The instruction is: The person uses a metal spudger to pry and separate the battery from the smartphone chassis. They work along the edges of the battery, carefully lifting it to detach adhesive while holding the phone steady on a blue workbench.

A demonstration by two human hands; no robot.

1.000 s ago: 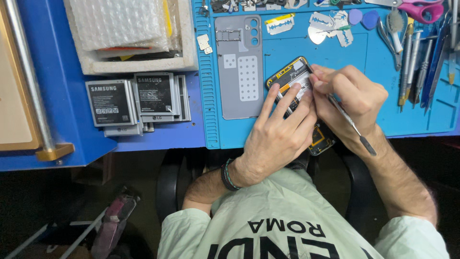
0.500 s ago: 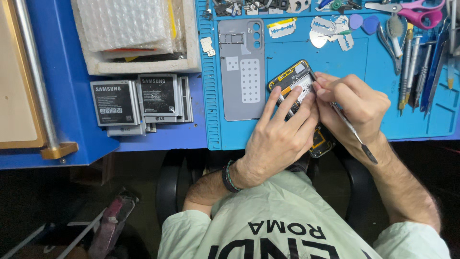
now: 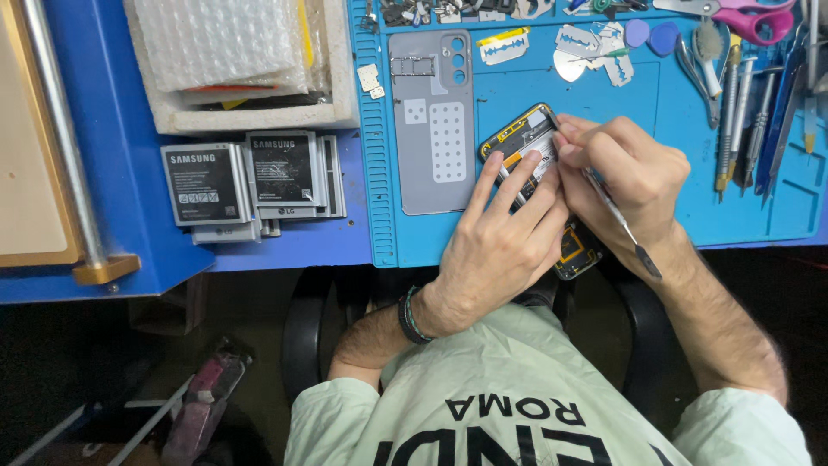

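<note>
Blue covers our whole bench [image 3: 129, 103], with a lighter blue repair mat [image 3: 742, 207] filling the upper right of the frame. At upper left a foam tray [image 3: 341, 103] holds bubble wrap, and below it sit stacked phone batteries [image 3: 250, 177]. Near the upper middle lies the detached grey back cover [image 3: 431, 121], so the opening is already done, while the inner work looks unfinished. Just right of it our left hand [image 3: 496, 250] presses spread fingers flat on the opened phone [image 3: 522, 138], which lies tilted at the mat's lower edge. Our right hand [image 3: 621, 173] pinches a thin metal tool [image 3: 617, 220] tight, its tip hidden at the phone's upper part. Further right lie tweezers and screwdrivers [image 3: 750, 103]. Compared with a second ago, both hands have barely shifted.
</note>
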